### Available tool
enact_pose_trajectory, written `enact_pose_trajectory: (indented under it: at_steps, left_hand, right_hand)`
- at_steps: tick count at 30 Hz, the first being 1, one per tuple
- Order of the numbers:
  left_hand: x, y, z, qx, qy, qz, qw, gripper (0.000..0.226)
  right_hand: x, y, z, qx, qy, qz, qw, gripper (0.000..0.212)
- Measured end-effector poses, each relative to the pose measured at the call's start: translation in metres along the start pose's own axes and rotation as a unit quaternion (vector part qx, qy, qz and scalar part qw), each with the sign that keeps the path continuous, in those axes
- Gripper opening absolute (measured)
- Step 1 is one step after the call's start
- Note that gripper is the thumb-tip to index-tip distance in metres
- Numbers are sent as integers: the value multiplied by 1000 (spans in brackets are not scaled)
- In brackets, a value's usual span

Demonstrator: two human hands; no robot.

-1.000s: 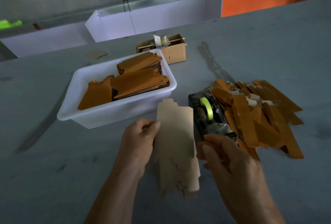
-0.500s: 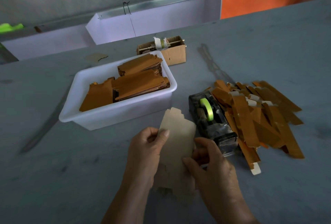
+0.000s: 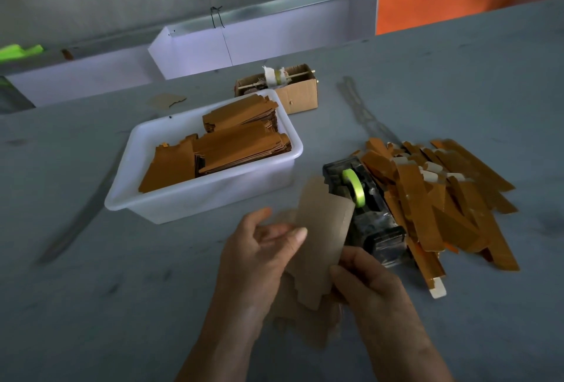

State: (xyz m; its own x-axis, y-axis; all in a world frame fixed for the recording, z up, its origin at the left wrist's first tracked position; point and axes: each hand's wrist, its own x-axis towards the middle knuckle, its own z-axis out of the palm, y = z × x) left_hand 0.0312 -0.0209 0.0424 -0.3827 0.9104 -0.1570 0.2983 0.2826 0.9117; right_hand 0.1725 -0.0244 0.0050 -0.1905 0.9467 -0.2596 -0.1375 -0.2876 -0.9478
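Both the left hand (image 3: 259,259) and right hand (image 3: 366,287) pinch the light, bendy die-cut cardboard blank (image 3: 323,229) just beside the tape dispenser (image 3: 370,217), fingers curled on its edges, likely the safest hold.

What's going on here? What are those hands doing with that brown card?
A person holds a flat cardboard cutout over the grey table. The left hand pinches its left edge, the right hand grips its lower right side. A tape dispenser with green tape sits just behind. A white tub holds more cutouts, and a pile of folded strips lies on the right.
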Motion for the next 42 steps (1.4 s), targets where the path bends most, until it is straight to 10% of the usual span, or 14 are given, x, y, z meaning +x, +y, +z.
enact_pose_trajectory:
  at_steps: [9, 20, 30, 42]
  left_hand:
    - [2, 6, -5, -76, -102, -86, 988, 89]
    - [-3, 1, 4, -80, -146, -69, 984, 34]
    - [-12, 2, 19, -11, -55, -8, 998, 25]
    - [-22, 6, 24, -47, -53, 5, 997, 21]
  right_hand:
    - [0, -4, -19, 102, -124, 28, 987, 15]
    - [-3, -7, -26, 23, -72, 32, 997, 21]
    - [-13, -13, -8, -303, 102, -121, 940, 26]
    - [-23, -12, 3, -113, -5, -120, 986, 41]
